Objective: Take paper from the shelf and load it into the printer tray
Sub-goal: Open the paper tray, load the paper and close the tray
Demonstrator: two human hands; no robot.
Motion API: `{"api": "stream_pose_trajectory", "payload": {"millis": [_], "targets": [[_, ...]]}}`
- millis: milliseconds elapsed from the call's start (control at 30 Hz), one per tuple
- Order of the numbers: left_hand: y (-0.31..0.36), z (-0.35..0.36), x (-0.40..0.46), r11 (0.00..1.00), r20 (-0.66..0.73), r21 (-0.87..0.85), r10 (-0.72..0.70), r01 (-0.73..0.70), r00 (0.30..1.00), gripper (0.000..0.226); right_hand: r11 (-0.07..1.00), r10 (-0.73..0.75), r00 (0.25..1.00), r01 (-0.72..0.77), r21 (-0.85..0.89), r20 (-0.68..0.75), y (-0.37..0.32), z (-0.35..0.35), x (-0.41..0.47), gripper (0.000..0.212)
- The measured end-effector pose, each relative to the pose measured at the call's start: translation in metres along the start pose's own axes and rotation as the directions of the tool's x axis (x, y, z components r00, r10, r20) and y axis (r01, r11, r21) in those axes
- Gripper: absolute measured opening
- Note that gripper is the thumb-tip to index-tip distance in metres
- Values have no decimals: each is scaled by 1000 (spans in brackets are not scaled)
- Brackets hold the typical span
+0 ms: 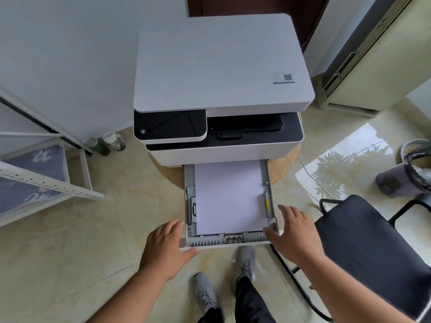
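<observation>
Our left hand (166,247) and right hand (295,236), fingers straight, touch the front corners of the grey plastic printer tray (190,183); a white paper stack (229,197) lies inside.

Black chair (373,248) at right, lined bin (405,176) beyond it, bottles (114,142) against the wall (70,54).

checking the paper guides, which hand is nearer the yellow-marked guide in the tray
Right. The right hand sits by the right wall of the tray, beside the yellow-marked guide; the left hand is at its front left corner, across the paper.
</observation>
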State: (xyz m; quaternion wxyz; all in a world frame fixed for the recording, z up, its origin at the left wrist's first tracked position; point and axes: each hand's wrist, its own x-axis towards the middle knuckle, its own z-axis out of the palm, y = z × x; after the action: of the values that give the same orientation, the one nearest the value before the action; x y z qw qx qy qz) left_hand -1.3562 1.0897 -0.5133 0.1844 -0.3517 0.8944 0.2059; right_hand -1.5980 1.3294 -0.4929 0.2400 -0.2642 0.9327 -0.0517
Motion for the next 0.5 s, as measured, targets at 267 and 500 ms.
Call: {"api": "stream_pose_trajectory", "payload": {"millis": [267, 500], "targets": [[3, 10, -2, 997, 33, 68, -25, 23, 999, 68, 996, 43, 986, -29, -89, 158, 19, 19, -10, 93], [5, 7, -1, 993, 38, 118, -15, 11, 999, 63, 989, 42, 988, -20, -149, 147, 15, 21, -7, 65]]}}
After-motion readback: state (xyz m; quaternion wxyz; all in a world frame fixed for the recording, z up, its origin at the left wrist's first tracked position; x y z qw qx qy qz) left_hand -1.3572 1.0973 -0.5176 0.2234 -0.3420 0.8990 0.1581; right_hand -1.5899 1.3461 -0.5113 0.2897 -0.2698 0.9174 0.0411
